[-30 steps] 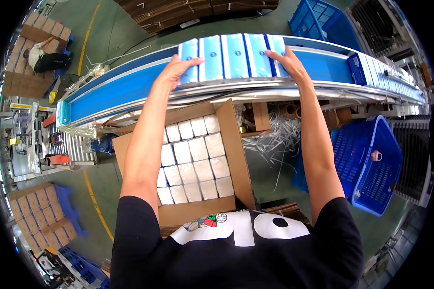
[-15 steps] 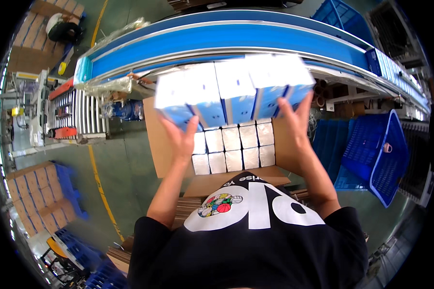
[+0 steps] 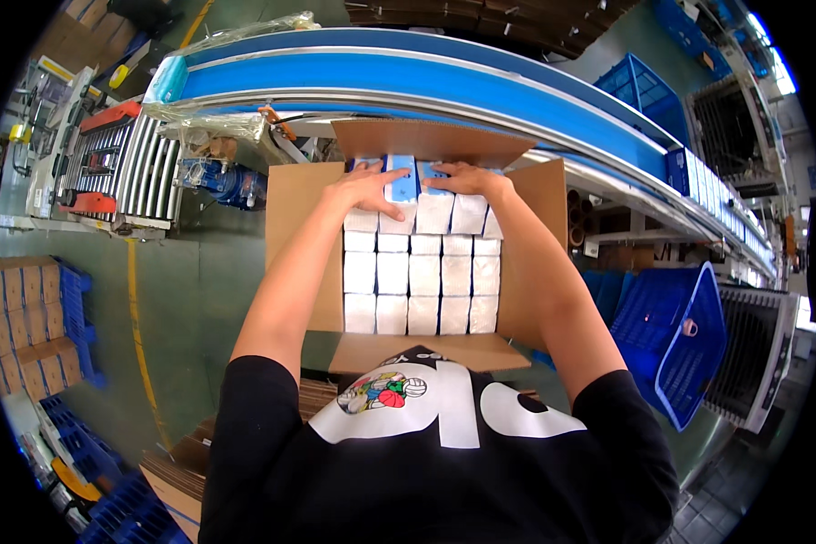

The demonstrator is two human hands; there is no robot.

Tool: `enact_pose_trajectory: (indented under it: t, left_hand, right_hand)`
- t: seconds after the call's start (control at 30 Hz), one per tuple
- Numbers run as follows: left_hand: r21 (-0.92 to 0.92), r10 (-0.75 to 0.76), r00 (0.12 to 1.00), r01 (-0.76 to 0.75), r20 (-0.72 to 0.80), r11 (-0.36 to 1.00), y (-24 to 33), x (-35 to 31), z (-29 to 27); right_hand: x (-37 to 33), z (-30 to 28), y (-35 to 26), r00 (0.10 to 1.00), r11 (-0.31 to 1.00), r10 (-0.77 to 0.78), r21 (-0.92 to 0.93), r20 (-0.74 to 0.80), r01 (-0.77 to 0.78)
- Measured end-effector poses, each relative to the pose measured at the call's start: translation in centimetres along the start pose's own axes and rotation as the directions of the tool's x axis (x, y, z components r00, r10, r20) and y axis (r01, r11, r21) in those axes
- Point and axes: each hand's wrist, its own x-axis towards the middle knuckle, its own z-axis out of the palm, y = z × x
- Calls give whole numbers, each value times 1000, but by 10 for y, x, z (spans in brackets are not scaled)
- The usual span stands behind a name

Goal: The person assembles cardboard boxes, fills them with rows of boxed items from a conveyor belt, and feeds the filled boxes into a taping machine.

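Note:
An open cardboard box (image 3: 306, 245) stands in front of me, packed with rows of white and blue tissue packs (image 3: 392, 274). At its far end, another row of tissue packs (image 3: 401, 188) sits tilted, blue faces showing and higher than the rows near me. My left hand (image 3: 368, 189) lies spread over the left part of this row, thumb stretched toward the middle. On the right part rests my right hand (image 3: 470, 179), its fingers stretched out over the pack tops. Both hands touch the packs without wrapping round them. The lower ends of that row are hidden.
Beyond the box runs a blue conveyor belt (image 3: 408, 77), with a line of packs (image 3: 721, 199) at its right end. A blue crate (image 3: 666, 331) stands at right. Left are a roller conveyor (image 3: 150, 172) and stacked cartons (image 3: 27, 308) on a blue pallet.
The row of packs, held up over the box between both hands, has come down into its far end. My hands have moved from its sides onto its top and spread.

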Motion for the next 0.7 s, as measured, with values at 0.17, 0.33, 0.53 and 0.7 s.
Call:
enact_pose_trajectory:
  t: [0.17,0.33,0.53,0.7]
  left_hand:
    - [-254,-74,932,-19,-355,967,-20,3,9]
    - [-163,27,670,-220,-742,962,2,-66,64]
    - [-62,44,867,-86,-496,994,-1,-93,89]
    - [-208,-52,999,48,-12,977,-11,-21,74]
  right_hand:
    - [4,-29,-3,990,988,1,151,142,-23]
    - [-39,5,46,938,979,-166,63,-305,194]
    - [-39,40,95,807,918,-254,129,-532,374]
    - [-35,38,80,864,973,90,229,-495,30]
